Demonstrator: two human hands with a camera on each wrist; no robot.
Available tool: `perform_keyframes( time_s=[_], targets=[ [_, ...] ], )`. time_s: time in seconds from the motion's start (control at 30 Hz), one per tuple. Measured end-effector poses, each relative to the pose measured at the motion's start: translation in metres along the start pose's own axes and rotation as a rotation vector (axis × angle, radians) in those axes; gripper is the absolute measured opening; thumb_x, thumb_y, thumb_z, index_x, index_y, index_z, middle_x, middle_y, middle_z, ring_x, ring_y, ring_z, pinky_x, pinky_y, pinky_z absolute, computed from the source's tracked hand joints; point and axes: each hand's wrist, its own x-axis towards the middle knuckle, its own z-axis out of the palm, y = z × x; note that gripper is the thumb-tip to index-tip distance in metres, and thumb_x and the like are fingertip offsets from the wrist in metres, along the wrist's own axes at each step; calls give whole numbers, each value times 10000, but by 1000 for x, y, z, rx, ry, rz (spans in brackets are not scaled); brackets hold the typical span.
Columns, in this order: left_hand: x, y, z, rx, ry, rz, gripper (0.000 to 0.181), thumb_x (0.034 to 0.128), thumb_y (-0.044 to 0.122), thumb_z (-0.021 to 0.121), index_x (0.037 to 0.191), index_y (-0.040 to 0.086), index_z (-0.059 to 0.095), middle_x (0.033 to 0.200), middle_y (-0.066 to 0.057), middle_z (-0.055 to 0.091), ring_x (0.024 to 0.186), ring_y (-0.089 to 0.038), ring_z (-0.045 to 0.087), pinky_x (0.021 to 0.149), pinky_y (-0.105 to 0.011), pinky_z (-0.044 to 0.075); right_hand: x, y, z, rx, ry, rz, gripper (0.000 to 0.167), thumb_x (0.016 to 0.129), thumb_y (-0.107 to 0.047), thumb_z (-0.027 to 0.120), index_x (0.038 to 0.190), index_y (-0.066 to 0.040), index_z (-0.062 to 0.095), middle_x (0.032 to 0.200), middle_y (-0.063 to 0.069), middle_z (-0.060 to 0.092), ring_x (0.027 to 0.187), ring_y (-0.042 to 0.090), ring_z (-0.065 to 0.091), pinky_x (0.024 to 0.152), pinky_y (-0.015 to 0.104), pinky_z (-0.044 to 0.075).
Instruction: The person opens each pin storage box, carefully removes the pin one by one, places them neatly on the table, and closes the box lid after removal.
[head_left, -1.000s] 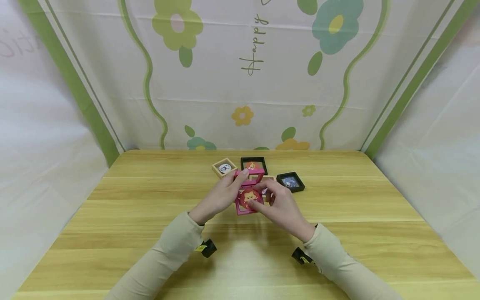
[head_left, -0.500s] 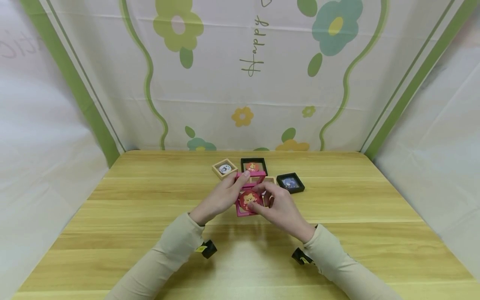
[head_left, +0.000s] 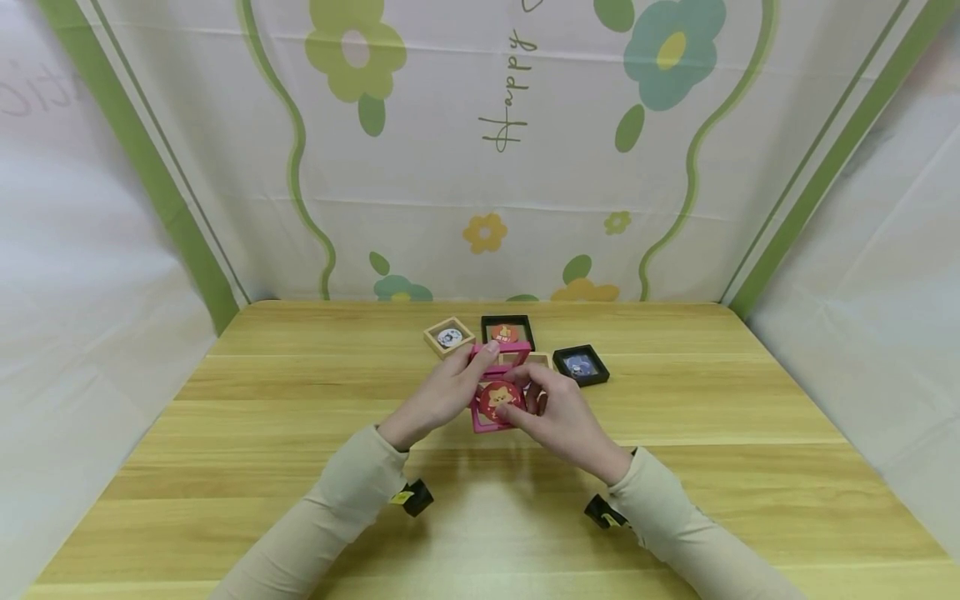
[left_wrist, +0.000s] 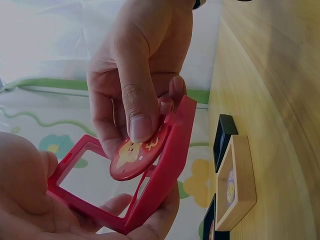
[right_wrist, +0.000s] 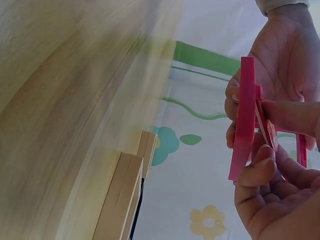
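Observation:
A bright pink, hinged display frame (head_left: pixel 486 428) is spread open above the table. My left hand (head_left: pixel 438 396) grips it along its left side, the thumb against the upper half. My right hand (head_left: pixel 566 417) pinches a round red badge (head_left: pixel 495 398) with a yellow cartoon figure on it. In the left wrist view the badge (left_wrist: pixel 129 162) sits tilted against the lower half of the pink frame (left_wrist: pixel 172 155), with the right thumb on its face. The right wrist view shows that half of the frame (right_wrist: pixel 245 115) edge-on, and the badge at an angle to it.
Behind the hands lie a light wooden frame (head_left: pixel 450 326) with a round badge, a black frame (head_left: pixel 506 319) with a red badge, and another black frame (head_left: pixel 600 373) at right. A second wooden frame (head_left: pixel 543 359) is partly hidden by the hands. A printed cloth (head_left: pixel 420 167) hangs behind the table.
The pink frame and the red badge have dropped very slightly toward me in the head view. Both hands keep the same hold.

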Motion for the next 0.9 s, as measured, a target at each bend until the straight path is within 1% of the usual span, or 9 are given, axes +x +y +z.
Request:
perform_keyframes(
  time_s=[0.2, 0.3, 0.5, 0.6, 0.7, 0.8, 0.9],
  targets=[
    [1, -1, -1, -5, -1, -6, 604, 1008, 609, 347, 1317, 126, 536, 1149, -73, 624, 1045, -232, 604, 903, -476, 484, 0, 0, 0, 12, -15, -22, 273, 811, -110, 828, 1028, -101, 664, 803, -60, 598, 606, 106, 521, 505, 286, 474],
    [1, -1, -1, -12, -8, 4, 627, 1003, 618, 344, 1328, 114, 527, 1141, -91, 628, 996, -229, 618, 870, -460, 501, -1, 0, -1, 22, -25, -28, 247, 821, -117, 820, 1019, -112, 672, 821, -73, 607, 606, 105, 523, 511, 294, 481],
    [3, -3, -3, -76, -13, 36, 635, 1014, 583, 367, 1301, 38, 521, 1123, -163, 621, 867, -243, 621, 783, -450, 537, -2, -2, -3, 85, -52, 9, 147, 872, -117, 771, 996, -130, 692, 872, -61, 644, 640, 154, 553, 540, 302, 505],
    [3, -2, -3, -94, -10, 35, 604, 1018, 571, 376, 1273, 46, 529, 1121, -161, 617, 851, -245, 618, 760, -434, 542, -2, -3, -4, 107, -60, 22, 105, 887, -118, 755, 973, -133, 697, 891, -41, 653, 655, 188, 568, 550, 317, 515],
    [3, -2, -4, -89, -6, 29, 595, 1015, 574, 382, 1263, 55, 530, 1120, -157, 615, 845, -239, 617, 748, -418, 543, -2, -3, -4, 117, -67, 35, 89, 891, -131, 752, 958, -144, 694, 882, -37, 653, 649, 199, 573, 544, 328, 518],
    [4, -3, -4, -101, -7, 29, 606, 1018, 566, 385, 1273, 34, 522, 1130, -176, 610, 839, -242, 617, 754, -442, 546, -2, -2, -5, 134, -71, 54, 83, 896, -140, 748, 955, -158, 693, 883, -43, 654, 645, 197, 575, 537, 319, 514],
    [4, -2, -4, -109, -6, 27, 621, 1020, 561, 388, 1285, 14, 515, 1104, -158, 611, 842, -254, 615, 757, -458, 549, -1, -2, -5, 155, -74, 80, 71, 904, -149, 740, 953, -171, 694, 888, -43, 659, 651, 198, 577, 539, 301, 507]
  ],
)
